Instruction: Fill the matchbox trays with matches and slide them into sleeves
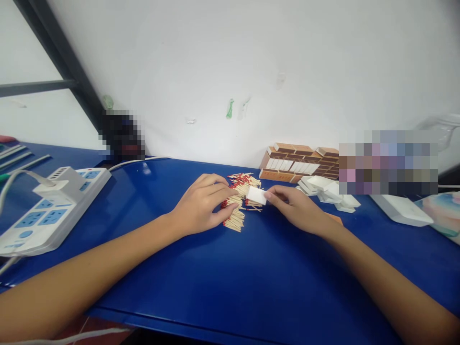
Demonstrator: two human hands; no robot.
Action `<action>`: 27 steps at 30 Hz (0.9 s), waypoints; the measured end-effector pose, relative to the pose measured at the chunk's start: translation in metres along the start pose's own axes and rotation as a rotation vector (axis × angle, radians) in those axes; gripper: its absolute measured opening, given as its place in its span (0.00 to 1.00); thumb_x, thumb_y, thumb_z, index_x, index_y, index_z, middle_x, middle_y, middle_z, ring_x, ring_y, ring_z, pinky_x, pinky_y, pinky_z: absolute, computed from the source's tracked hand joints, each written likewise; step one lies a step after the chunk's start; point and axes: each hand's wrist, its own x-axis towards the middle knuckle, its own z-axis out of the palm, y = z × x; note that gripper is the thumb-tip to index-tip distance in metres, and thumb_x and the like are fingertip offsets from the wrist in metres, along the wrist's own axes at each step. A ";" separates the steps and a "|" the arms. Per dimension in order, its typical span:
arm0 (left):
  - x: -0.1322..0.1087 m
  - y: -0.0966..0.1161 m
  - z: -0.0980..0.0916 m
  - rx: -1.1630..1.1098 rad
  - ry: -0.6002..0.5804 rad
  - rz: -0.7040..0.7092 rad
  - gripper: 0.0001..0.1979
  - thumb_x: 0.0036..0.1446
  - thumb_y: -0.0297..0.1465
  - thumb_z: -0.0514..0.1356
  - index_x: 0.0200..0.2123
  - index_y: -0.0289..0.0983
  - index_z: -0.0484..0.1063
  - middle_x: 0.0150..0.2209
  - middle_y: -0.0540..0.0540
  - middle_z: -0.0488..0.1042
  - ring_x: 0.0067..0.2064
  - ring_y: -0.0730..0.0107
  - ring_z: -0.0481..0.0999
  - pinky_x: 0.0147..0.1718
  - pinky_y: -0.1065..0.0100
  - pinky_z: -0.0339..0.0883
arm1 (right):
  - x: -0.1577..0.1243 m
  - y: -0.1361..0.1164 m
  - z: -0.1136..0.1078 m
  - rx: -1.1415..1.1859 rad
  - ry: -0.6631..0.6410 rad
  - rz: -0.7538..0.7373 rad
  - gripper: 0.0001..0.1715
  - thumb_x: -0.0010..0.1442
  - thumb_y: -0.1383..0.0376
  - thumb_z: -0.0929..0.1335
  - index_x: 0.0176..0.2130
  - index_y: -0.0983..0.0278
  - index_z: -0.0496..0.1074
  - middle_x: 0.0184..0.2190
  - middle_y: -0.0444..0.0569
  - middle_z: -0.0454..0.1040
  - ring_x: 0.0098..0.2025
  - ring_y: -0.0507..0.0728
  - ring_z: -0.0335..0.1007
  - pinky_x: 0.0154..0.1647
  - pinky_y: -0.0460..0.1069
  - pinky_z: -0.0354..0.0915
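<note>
A pile of red-tipped matches point(239, 201) lies on the blue table point(223, 278) near its far edge. My left hand point(201, 203) rests on the pile's left side, fingers curled and pinching a bunch of matches. My right hand point(296, 206) grips a small white matchbox tray point(256, 195) by its right end, holding it over the pile next to my left fingertips.
Stacked brown matchboxes point(300, 163) stand against the white wall behind the pile. Loose white trays point(328, 191) lie right of them. A white power strip point(50, 206) with a plugged charger sits at the left. A white box point(400, 210) lies at the right.
</note>
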 end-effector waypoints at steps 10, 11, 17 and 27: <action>-0.001 -0.019 -0.005 0.169 -0.107 -0.091 0.14 0.68 0.37 0.60 0.49 0.35 0.77 0.39 0.42 0.81 0.46 0.58 0.76 0.46 0.57 0.69 | -0.003 -0.008 -0.024 0.205 0.082 0.044 0.29 0.66 0.40 0.64 0.35 0.61 0.72 0.22 0.42 0.66 0.24 0.53 0.60 0.24 0.49 0.55; 0.000 -0.024 -0.008 0.226 -0.154 -0.120 0.15 0.69 0.39 0.59 0.49 0.35 0.77 0.40 0.42 0.80 0.45 0.57 0.76 0.45 0.57 0.69 | -0.003 -0.006 -0.031 0.175 0.144 0.028 0.28 0.66 0.41 0.64 0.36 0.61 0.73 0.24 0.44 0.70 0.25 0.55 0.64 0.26 0.49 0.58; 0.005 -0.053 -0.033 0.395 -0.575 -0.385 0.26 0.67 0.53 0.54 0.46 0.36 0.78 0.40 0.40 0.80 0.40 0.55 0.79 0.36 0.61 0.67 | -0.008 0.025 -0.075 -0.499 0.678 -0.107 0.17 0.69 0.51 0.66 0.43 0.61 0.75 0.38 0.56 0.77 0.38 0.63 0.71 0.36 0.55 0.61; 0.003 -0.061 -0.041 0.204 -0.641 -0.380 0.30 0.59 0.60 0.56 0.41 0.39 0.79 0.35 0.42 0.80 0.34 0.58 0.78 0.31 0.64 0.62 | -0.030 0.060 -0.124 -0.542 0.517 0.005 0.19 0.66 0.47 0.67 0.34 0.58 0.72 0.33 0.56 0.75 0.32 0.65 0.67 0.32 0.56 0.52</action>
